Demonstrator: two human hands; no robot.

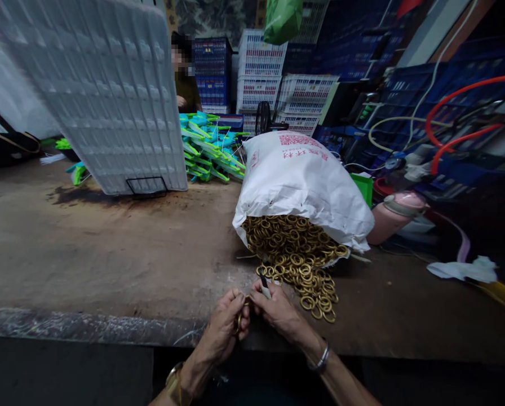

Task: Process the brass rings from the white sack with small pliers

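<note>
Near the table's front edge my left hand (228,316) is closed around brass-coloured rings (238,322); how many is hidden by the fingers. My right hand (279,309) is closed on a small knife-like tool (265,287), pale below with a dark upper end pointing up and away. The fingertips of both hands meet, or nearly meet, at one ring. Just beyond them, a heap of loose rings (307,285) spills onto the table from the open mouth of a white woven sack (303,175) that lies on its side. The sack carries red print.
A white ribbed plastic panel (121,107) stands tilted at the left. Behind it lie green and blue plastic pieces (206,149). A pink bottle (394,217) and orange hoses (459,93) are at the right. A person (187,84) is before stacked crates (261,56) at the back.
</note>
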